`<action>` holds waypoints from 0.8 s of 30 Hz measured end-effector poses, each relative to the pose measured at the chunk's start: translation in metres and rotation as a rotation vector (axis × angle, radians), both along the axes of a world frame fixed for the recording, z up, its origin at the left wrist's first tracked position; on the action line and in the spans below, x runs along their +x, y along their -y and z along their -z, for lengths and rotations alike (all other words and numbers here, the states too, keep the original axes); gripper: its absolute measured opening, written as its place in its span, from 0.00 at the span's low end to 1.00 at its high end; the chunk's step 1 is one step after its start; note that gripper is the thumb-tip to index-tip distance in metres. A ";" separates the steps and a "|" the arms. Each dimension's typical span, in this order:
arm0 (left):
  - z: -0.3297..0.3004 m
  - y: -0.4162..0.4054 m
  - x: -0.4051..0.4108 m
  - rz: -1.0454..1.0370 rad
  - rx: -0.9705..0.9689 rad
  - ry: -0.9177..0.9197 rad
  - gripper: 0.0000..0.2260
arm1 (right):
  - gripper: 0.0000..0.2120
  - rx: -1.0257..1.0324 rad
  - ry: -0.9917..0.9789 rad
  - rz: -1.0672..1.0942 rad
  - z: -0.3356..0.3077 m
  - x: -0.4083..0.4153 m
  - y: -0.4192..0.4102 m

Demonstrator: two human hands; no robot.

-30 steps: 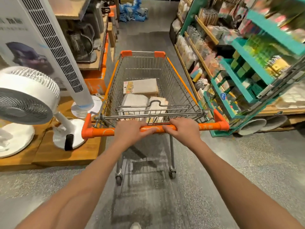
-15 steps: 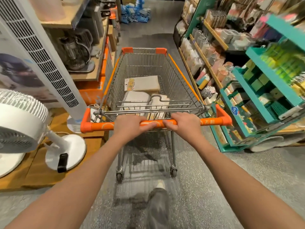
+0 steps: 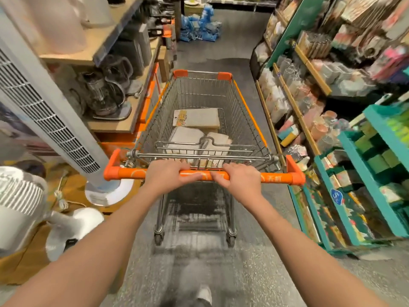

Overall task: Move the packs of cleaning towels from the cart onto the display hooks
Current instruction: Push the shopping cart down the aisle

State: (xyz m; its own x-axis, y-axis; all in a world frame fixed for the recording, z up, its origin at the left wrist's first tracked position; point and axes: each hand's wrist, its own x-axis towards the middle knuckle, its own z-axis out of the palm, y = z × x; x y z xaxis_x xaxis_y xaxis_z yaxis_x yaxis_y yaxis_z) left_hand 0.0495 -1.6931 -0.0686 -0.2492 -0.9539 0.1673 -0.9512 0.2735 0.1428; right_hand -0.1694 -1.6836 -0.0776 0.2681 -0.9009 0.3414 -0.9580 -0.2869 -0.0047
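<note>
A wire shopping cart (image 3: 243,111) with an orange handle bar (image 3: 130,173) stands in the aisle in front of me. My left hand (image 3: 168,175) and my right hand (image 3: 240,177) both grip the handle near its middle. Several flat packs of cleaning towels (image 3: 197,118) lie in the bottom of the cart, grey and beige, one with a yellow label. More packs (image 3: 183,138) lie nearer me, partly hidden by the folded child seat. No display hooks can be made out.
Teal shelves (image 3: 354,196) with sponges and packaged goods line the right side. On the left stand a white tower fan (image 3: 44,111), a round fan (image 3: 22,207) and glass kettles (image 3: 104,94) on wooden shelves. Blue packages (image 3: 199,27) lie on the floor far ahead. My shoe (image 3: 203,293) shows below.
The cart and I have rolled forward along the aisle; the fans slid back on the left and the teal shelves came nearer on the right. Both hands keep their hold.
</note>
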 end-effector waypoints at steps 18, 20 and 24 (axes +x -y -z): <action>0.000 0.172 0.008 -0.020 0.071 0.007 0.37 | 0.24 0.054 0.077 -0.006 -0.002 0.008 0.169; 0.001 0.194 0.010 -0.027 0.081 0.010 0.36 | 0.23 0.032 0.077 -0.009 -0.001 0.010 0.189; -0.001 0.241 0.012 -0.045 0.083 0.009 0.40 | 0.22 -0.012 0.065 -0.004 -0.001 0.014 0.235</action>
